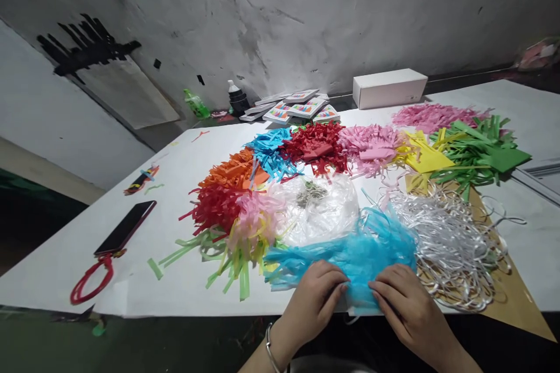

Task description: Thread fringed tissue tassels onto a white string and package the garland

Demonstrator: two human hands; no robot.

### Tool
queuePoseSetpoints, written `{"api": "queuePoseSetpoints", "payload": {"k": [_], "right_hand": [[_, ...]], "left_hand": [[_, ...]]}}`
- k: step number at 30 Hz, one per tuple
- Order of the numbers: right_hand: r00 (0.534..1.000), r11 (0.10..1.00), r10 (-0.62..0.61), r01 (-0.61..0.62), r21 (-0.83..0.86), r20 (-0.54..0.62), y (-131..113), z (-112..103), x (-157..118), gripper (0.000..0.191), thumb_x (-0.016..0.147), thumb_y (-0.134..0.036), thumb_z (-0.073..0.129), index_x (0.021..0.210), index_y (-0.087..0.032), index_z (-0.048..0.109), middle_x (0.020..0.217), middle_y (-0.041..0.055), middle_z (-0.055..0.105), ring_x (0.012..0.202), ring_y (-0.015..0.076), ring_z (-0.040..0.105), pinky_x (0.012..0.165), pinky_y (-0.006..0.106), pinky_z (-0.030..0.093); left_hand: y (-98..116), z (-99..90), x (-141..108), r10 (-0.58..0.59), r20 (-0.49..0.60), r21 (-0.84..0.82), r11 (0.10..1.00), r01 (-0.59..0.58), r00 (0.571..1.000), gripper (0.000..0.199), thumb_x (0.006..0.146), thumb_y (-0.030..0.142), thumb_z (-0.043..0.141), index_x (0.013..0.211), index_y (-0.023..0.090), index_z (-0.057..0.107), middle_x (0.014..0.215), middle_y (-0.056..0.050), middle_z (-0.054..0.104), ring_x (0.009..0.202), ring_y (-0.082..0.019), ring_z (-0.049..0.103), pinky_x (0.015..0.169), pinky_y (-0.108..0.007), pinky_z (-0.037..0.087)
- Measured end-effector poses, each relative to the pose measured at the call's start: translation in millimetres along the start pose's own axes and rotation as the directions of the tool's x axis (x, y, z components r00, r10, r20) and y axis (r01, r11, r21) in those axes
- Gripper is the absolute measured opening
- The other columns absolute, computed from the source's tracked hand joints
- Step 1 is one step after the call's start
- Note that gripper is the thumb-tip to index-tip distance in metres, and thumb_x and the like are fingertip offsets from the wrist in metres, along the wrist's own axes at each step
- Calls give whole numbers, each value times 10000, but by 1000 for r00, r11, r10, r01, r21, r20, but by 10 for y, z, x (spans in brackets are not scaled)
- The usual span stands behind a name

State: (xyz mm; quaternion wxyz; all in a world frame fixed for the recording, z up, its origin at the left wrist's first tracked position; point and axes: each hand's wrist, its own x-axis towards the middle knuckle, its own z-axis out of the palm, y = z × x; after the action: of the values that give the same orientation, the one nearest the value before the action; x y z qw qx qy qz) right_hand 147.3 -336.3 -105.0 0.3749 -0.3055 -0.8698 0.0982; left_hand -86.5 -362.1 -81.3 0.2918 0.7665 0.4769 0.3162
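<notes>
I saw the blue fringe [341, 253] near six o'clock on the white table [175, 297], its near edge pinched between thumb and fingers by both the left hand [315, 298] and right hand [406, 303]. From the fringe, a clear plastic bag [324, 215] lay at eleven, white cords [450, 233] at three, a phone [125, 227] at nine.

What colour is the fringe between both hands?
The fringe is bright blue, best seen in the head view.

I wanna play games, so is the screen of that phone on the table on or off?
The phone screen looks off: it faces up, all black, with nothing lit.
</notes>
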Motion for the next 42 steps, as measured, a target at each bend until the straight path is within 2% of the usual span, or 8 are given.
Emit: {"api": "queuePoseSetpoints", "payload": {"k": [6, 9, 12, 19, 24, 32, 38, 42], "right_hand": [[999, 999, 37, -38, -22, -21, -37, 2, 30, 168, 950, -114, 517, 1015, -195, 650, 878, 36, 645, 849, 185, 604, 827, 379, 464], [999, 999, 34, -34, -18, -27, -47, 7, 35, 160, 936, -84, 527, 999, -175, 641, 876, 41, 642, 847, 185, 600, 830, 379, 452], [999, 999, 30, -30, -10, -18, -43, 6, 39, 166, 933, -65, 527, 1010, -168, 632, 875, 46, 635, 850, 189, 581, 837, 386, 432], [1000, 1000, 11, -11, -4, 13, -18, 4, 29, 153, 940, -62, 536, 1033, -148, 624, 895, 62, 628, 870, 198, 549, 853, 406, 401], [1000, 1000, 23, -23, -17, -7, -29, 16, 28, 170, 936, -58, 531, 1043, -145, 631, 891, 60, 633, 871, 198, 562, 859, 407, 409], [998, 999, 49, -50, -22, -24, -50, -4, 60, 189, 933, -92, 533, 1034, -181, 665, 853, 36, 644, 825, 186, 599, 820, 381, 451], [999, 999, 49, -49, -18, -9, -45, 6, 42, 179, 933, -83, 538, 1036, -163, 662, 881, 52, 648, 854, 193, 594, 847, 396, 443], [998, 998, 55, -55, -22, 17, -36, -6, 21, 247, 935, -92, 538, 1130, -179, 662, 891, 48, 661, 861, 197, 613, 876, 420, 452]], "left_hand": [[-7, 35, -8, 53, 18, 113, 992, -55, 998, 334, 930, 274, 636, 1262, 244, 616, 1124, -96, 676, 1006, -258, 606, 891, -416, 482], [20, 62, 26, 85, 28, 167, 982, -89, 996, 266, 940, 257, 621, 1204, 243, 647, 1057, -82, 688, 933, -249, 612, 848, -417, 468], [40, 71, 50, 55, 34, 164, 985, -60, 998, 208, 944, 217, 602, 1139, 239, 669, 1034, -72, 693, 920, -242, 613, 836, -405, 455], [14, 58, 25, 27, 45, 123, 992, -32, 999, 266, 910, 127, 588, 1138, 238, 667, 1058, -56, 691, 957, -233, 610, 866, -395, 446], [45, 72, 49, 65, 41, 181, 981, -72, 997, 326, 919, 179, 610, 1240, 236, 626, 1075, -78, 685, 947, -241, 608, 854, -405, 449], [71, 128, 101, 100, 15, 235, 967, -101, 995, 202, 965, 209, 558, 1099, 245, 704, 980, -65, 682, 874, -215, 603, 801, -375, 440], [57, 116, 92, 73, 30, 211, 974, -78, 997, 240, 945, 171, 581, 1151, 249, 676, 1010, -60, 675, 899, -222, 599, 814, -380, 433], [70, 122, 93, 87, 42, 241, 966, -94, 995, 258, 953, 150, 547, 1150, 256, 676, 1005, -60, 670, 889, -216, 596, 804, -378, 421]]}}
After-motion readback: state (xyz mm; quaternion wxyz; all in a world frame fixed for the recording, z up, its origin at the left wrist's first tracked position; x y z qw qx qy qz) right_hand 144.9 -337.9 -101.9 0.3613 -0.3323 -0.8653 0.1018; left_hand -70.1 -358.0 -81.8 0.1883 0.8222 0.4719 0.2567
